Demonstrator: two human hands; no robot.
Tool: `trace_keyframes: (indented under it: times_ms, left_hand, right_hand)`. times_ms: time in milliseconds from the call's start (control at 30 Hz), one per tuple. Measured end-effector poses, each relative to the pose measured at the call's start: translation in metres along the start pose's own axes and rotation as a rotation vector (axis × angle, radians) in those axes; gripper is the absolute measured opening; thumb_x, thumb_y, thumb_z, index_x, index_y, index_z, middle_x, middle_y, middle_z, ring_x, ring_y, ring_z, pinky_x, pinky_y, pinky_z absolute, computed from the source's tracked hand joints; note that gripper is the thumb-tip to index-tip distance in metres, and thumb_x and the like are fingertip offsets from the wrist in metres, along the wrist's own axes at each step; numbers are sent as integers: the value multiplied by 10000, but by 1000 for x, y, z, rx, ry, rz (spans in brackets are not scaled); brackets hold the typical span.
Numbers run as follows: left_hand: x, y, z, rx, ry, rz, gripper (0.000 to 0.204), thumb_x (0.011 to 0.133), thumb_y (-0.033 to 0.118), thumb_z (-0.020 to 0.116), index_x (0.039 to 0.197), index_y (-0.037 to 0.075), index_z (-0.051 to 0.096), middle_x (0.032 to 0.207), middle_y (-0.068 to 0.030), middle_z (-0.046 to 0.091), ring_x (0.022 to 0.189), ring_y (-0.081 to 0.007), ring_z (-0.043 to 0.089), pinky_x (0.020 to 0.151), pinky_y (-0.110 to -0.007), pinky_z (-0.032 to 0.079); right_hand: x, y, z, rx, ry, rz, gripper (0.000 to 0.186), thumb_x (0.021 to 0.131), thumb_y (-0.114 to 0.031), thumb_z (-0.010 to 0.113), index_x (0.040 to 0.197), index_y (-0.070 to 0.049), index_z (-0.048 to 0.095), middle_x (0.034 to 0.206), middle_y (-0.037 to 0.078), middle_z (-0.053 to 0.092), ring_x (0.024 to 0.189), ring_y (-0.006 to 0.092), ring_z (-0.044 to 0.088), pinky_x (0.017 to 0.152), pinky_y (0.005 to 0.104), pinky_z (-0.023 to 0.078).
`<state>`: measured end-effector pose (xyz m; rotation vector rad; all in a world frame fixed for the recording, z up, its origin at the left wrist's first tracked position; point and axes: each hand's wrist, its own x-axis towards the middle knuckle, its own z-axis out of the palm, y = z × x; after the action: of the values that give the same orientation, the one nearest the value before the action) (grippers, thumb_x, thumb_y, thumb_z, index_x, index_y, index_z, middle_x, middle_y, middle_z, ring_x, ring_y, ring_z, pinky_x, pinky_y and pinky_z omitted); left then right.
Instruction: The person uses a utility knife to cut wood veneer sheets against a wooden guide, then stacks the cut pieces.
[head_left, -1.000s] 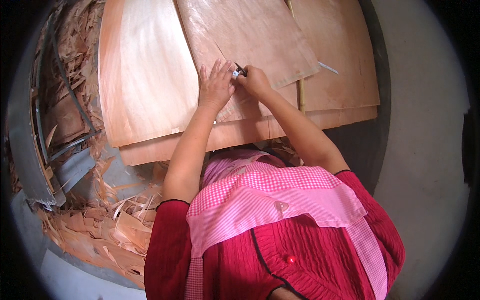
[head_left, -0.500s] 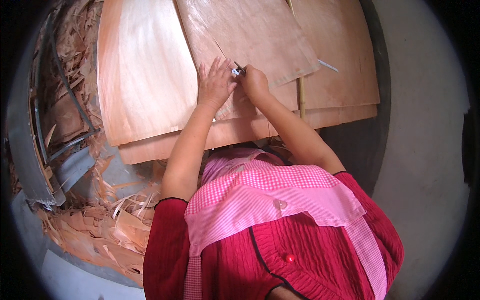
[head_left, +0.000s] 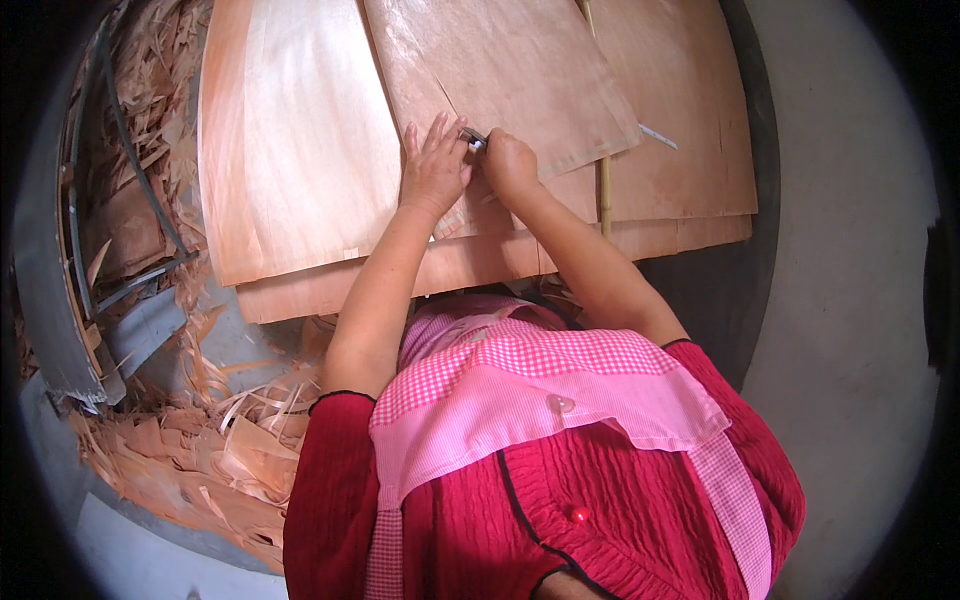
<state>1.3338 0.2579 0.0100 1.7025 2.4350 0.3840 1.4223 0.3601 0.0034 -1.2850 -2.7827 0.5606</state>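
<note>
- Left hand [head_left: 432, 170] lay flat, fingers spread, pressing on the top thin reddish-brown wood veneer sheet [head_left: 500, 70].
- Right hand [head_left: 508, 163] was closed in a fist around a small metal-tipped cutting tool [head_left: 474, 138]; only the tip showed, between the two hands, touching the veneer.
- Both hands sat side by side, nearly touching, near the lower edge of the top sheet.
- Top sheet lay tilted over a stack of wide pale-orange veneer sheets [head_left: 290, 160]; its lower right corner ended at about [head_left: 632, 135].
- Stack's near edge [head_left: 330, 290] ran just in front of the person's body; lower layers stuck out past the upper ones.
- A thin straight wooden stick [head_left: 604, 190] stood out from under the top sheet, right of the right forearm.
- A small pale sliver [head_left: 658, 137] lay on the right sheets, apart from the hands.
- Open veneer area spread left of the left hand and beyond both hands; right side of the stack was bare too.
- Heap of curled orange veneer scraps [head_left: 200, 450] filled the floor at lower left, beside grey metal frame bars [head_left: 90, 300].
- Grey concrete floor [head_left: 850, 300] lay right of the stack's edge.
</note>
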Motion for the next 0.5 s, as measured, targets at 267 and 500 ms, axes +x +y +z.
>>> trace_keyframes:
  times_ms: [267,500]
  left_hand:
    - [0,-1,3,-45,58,-18,528,698,267,629,1186,175,449,1322,43,352,1262,-179,253,1017,-512,135]
    - [-1,-1,4,-40,59,-10,530,722,301,605,1204,163,433,1319,32,345,1265,-182,241,1023,-514,133]
  right_hand:
    - [18,11,-15,608,-399,126,261,717,-224,576,692,35,569,593,62,541,536,119,483,500,282,398]
    - [5,4,-29,723,-389,318,219,727,-200,560,650,4,551,567,31,519,482,105,459,446,276,368]
